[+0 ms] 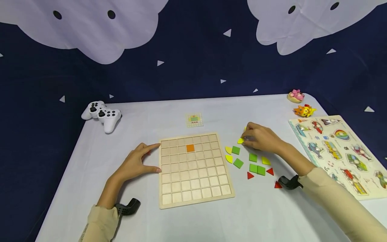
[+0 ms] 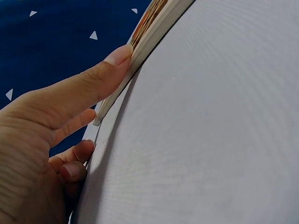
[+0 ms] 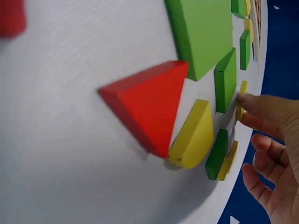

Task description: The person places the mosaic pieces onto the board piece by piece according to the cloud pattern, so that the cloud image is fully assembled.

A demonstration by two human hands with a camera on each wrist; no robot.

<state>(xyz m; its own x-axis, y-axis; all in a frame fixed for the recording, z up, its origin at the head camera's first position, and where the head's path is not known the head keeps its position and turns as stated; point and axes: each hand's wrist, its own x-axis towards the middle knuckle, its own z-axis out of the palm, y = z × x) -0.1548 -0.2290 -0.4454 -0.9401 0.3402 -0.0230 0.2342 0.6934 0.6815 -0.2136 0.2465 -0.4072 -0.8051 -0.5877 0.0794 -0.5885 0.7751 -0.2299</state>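
Observation:
A wooden grid board (image 1: 196,195) lies on the table with one orange square tile (image 1: 190,148) set in an upper cell. My left hand (image 1: 133,164) touches the board's left edge with thumb and forefinger spread apart; its thumb (image 2: 100,74) presses the rim in the left wrist view. To the right of the board, my right hand (image 1: 263,137) pinches a yellow quarter-round piece (image 1: 240,140) between thumb and forefinger. Near it lie several green squares (image 1: 253,157), more yellow rounded pieces (image 1: 228,158) and red triangles (image 1: 250,175).
Behind the board lies a small pattern card (image 1: 194,120). A white game controller (image 1: 101,115) sits at the back left. On the right are a picture puzzle board (image 1: 341,151) and two small toy figures, one pink (image 1: 296,95) and one orange-yellow (image 1: 304,110).

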